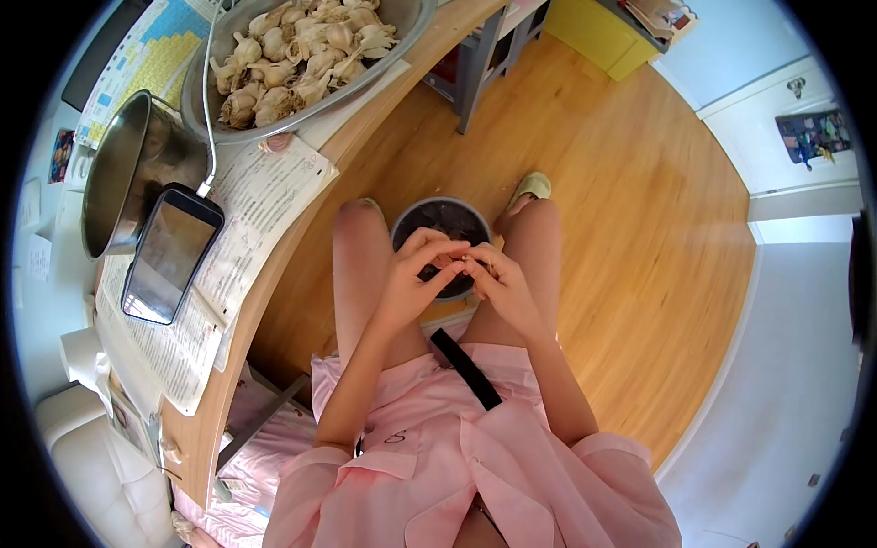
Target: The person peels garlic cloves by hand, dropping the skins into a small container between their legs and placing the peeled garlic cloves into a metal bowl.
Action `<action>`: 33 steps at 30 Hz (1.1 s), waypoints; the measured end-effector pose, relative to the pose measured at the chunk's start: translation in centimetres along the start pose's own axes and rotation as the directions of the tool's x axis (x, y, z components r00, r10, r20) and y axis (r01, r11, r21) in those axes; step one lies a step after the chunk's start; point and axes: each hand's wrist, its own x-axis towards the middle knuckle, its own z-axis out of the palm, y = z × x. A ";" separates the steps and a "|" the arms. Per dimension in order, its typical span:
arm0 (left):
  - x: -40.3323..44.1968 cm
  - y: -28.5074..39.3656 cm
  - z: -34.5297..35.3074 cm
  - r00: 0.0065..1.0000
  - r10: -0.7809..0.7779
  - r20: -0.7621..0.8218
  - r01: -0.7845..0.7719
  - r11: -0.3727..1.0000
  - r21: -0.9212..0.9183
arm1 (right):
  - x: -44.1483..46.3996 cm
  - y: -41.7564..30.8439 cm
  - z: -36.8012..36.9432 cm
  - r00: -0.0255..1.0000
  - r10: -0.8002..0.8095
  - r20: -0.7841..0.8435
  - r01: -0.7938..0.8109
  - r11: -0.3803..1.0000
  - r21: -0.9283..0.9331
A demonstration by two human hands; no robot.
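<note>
My left hand (pixel 418 272) and my right hand (pixel 504 290) meet above a dark round bin (pixel 442 201) between my knees. Their fingertips are pinched together on something small, mostly hidden, that looks like a garlic clove (pixel 465 258). Dark contents show inside the bin, partly covered by my hands. On the desk to the left, a large metal bowl (pixel 195 111) is heaped with garlic bulbs (pixel 306 55). One small piece of garlic (pixel 274 143) lies beside the bowl's near edge.
A deep steel pot (pixel 114 183) stands tilted on the desk (pixel 265 320), a phone (pixel 174 256) with a white cable leaning against it. Printed papers (pixel 260 187) lie under them. A grey stool (pixel 480 68) and a yellow box (pixel 594 36) stand on the wooden floor.
</note>
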 end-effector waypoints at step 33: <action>-1.1 3.5 0.2 0.990 -0.073 -0.118 0.043 0.971 -0.236 | -1.0 -1.6 1.7 0.984 -0.115 -0.136 0.154 0.935 0.321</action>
